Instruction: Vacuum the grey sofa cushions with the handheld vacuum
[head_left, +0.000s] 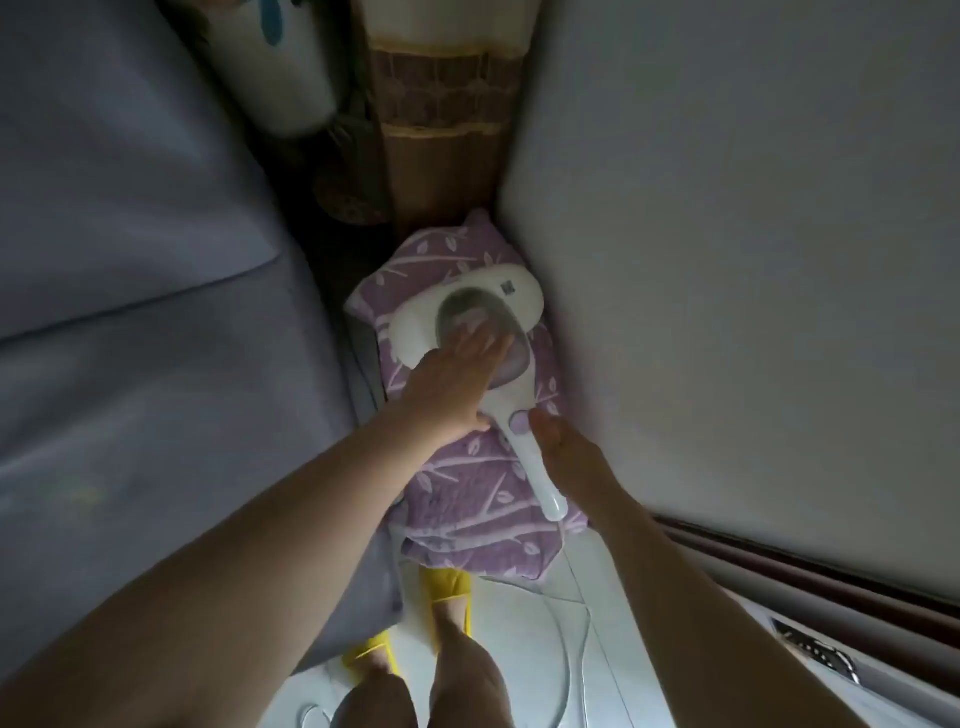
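Observation:
A white handheld vacuum (415, 325) with a clear dust bin lies on a purple leaf-patterned cloth (467, 499) in the gap beside the grey sofa cushions (130, 260), which fill the left side. My left hand (457, 384) lies flat with straight fingers on the dust bin. My right hand (558, 447) rests against the right side of the vacuum's handle, fingertips by the round button. Its fingers do not wrap the handle.
A white panel (727, 260) closes the right side. A brown rolled mat (441, 130) and a white cylinder (291, 78) stand at the back. The vacuum's cord (582, 639) trails over the tiled floor near my yellow slippers (447, 587).

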